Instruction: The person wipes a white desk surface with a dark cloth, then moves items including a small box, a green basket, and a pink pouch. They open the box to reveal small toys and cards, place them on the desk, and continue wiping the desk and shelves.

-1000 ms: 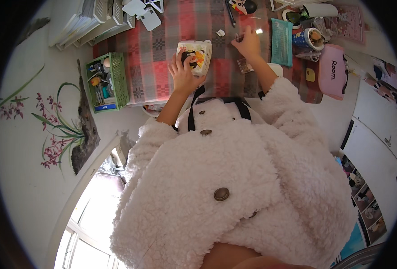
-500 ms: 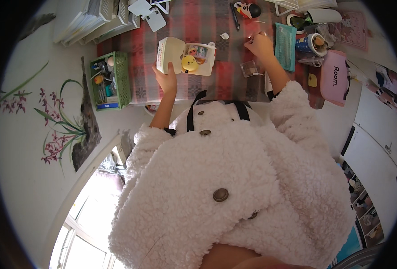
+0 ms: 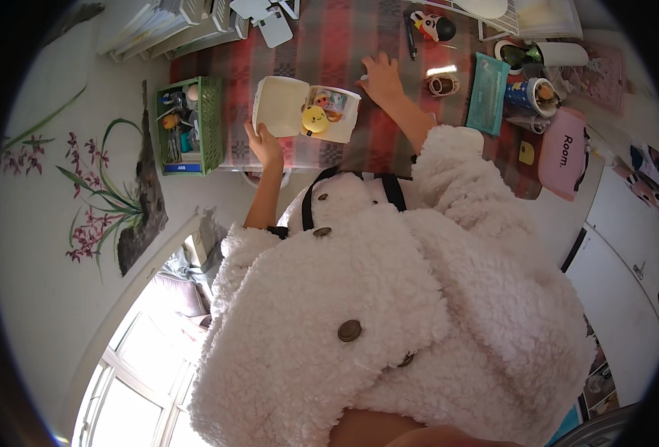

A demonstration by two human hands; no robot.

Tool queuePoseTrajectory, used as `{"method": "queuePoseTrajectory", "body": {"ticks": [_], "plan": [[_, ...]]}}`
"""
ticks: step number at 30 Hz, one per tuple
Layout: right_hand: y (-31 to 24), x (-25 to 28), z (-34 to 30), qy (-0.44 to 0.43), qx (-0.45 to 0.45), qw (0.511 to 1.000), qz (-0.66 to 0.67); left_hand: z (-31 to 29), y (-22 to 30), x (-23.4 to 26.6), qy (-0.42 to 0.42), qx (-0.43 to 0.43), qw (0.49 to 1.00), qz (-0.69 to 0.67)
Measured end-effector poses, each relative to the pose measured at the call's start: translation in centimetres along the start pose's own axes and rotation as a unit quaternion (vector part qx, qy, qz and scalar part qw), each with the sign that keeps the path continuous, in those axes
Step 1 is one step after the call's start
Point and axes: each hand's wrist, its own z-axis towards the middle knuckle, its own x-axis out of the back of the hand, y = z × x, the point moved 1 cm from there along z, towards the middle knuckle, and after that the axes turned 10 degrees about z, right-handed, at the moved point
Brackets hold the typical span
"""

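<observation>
An open white cardboard box stands on the checked cloth, its lid folded out to the left. Inside it lie a round yellow smiley-faced item and a few small colourful pieces. My left hand grips the lid's near left edge, thumb over it. To the right of the box, my right hand is low over the cloth, with a small white scrap at its thumb side, seemingly pinched. Beyond its wrist sits a small brown coiled item.
A green basket of small objects is at the left. On the right are a teal packet, a blue cup and a pink pouch. A figurine and black pen lie at the back.
My right hand has moved left toward the box, onto the white scrap, uncovering the brown coiled item. My left hand has shifted down the lid's edge, and the lid lies flatter.
</observation>
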Motion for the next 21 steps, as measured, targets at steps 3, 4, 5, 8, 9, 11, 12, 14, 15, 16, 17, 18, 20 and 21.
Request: {"method": "queuePoseTrajectory", "body": {"ticks": [3,4,5,8,9,11,12,14,15,16,17,18,20,21], "plan": [[0.8,-1.2,-1.0,-0.007,0.021,0.998,0.060,0.1,-0.6,0.0,-0.002,0.005,1.000,-0.026],[0.9,-1.5,-1.5,0.001,0.026,0.997,0.076,0.2,-0.7,-0.1,-0.008,0.011,0.999,-0.029],[1.1,-1.7,-1.9,-0.005,0.019,0.996,0.088,0.3,-0.8,-0.2,-0.017,0.032,0.999,-0.032],[1.7,-1.9,-3.6,0.034,0.028,0.994,0.103,0.3,-0.7,-0.6,-0.005,-0.004,1.000,-0.025],[1.8,-1.8,-4.0,0.037,0.031,0.993,0.106,0.3,-0.7,-0.7,0.002,-0.016,1.000,-0.016],[2.1,-1.5,-4.7,0.026,0.008,0.994,0.107,0.3,-0.5,-0.9,0.024,-0.041,0.999,-0.001],[2.3,-1.3,-4.7,0.030,0.007,0.993,0.117,0.3,-0.4,-1.0,0.017,-0.031,0.999,-0.015],[2.3,-0.4,-4.7,0.032,-0.010,0.990,0.140,0.2,-0.4,-1.2,0.001,-0.012,0.999,-0.042],[2.2,0.0,-4.8,-0.006,-0.041,0.990,0.135,0.2,-0.4,-1.2,-0.004,-0.022,0.999,-0.030],[2.0,0.7,-4.9,-0.039,-0.058,0.988,0.140,0.2,-0.3,-1.3,-0.009,-0.034,0.999,-0.018],[1.6,1.4,-5.1,-0.081,-0.097,0.983,0.136,0.2,-0.3,-1.3,-0.011,-0.052,0.999,-0.003],[0.8,2.1,-5.3,-0.043,-0.074,0.979,0.186,0.2,-0.3,-1.3,-0.021,-0.036,0.999,-0.015],[-1.1,3.5,-6.1,0.016,-0.082,0.960,0.268,0.2,-0.5,-1.4,-0.033,-0.024,0.999,-0.034],[-2.4,4.0,-6.8,0.018,-0.017,0.965,0.262,0.3,-0.5,-1.5,-0.034,-0.021,0.999,-0.035]]}}
